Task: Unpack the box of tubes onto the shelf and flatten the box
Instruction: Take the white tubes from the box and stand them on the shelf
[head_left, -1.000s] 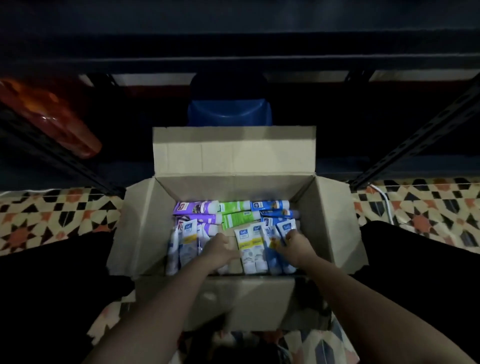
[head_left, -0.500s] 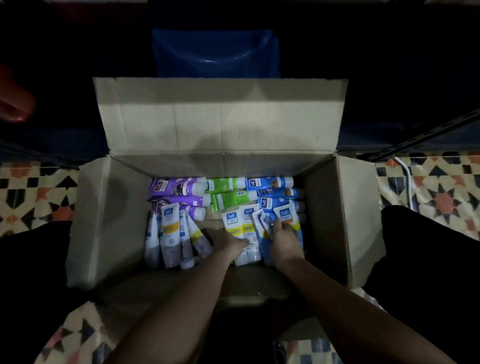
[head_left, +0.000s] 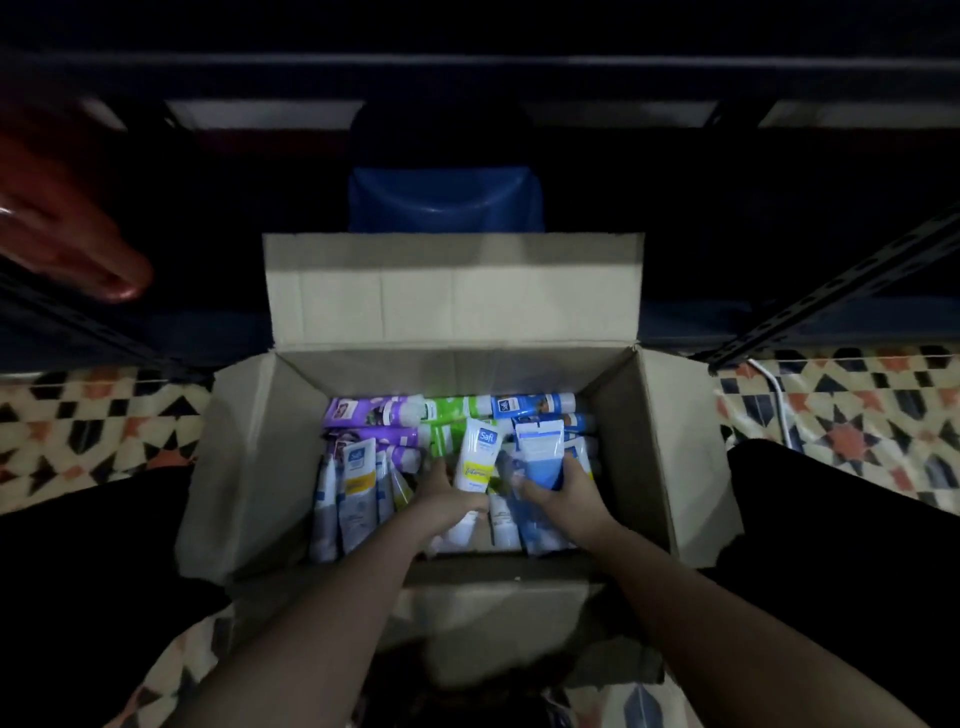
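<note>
Patterned tile floor (head_left: 93, 415) beneath an open brown cardboard box (head_left: 249, 467) of tubes. Left hand (head_left: 447, 501) grips a white, yellow-banded tube (head_left: 475, 462); right hand (head_left: 569, 493) grips a blue tube (head_left: 540, 457), both raised above the box's contents.

red object (head_left: 62, 228) cut off left, shelf (head_left: 467, 67) too dark

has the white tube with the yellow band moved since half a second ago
Yes. The left hand has lifted the white tube off the pile; it now stands up, overlapping the green tubes behind.
</note>
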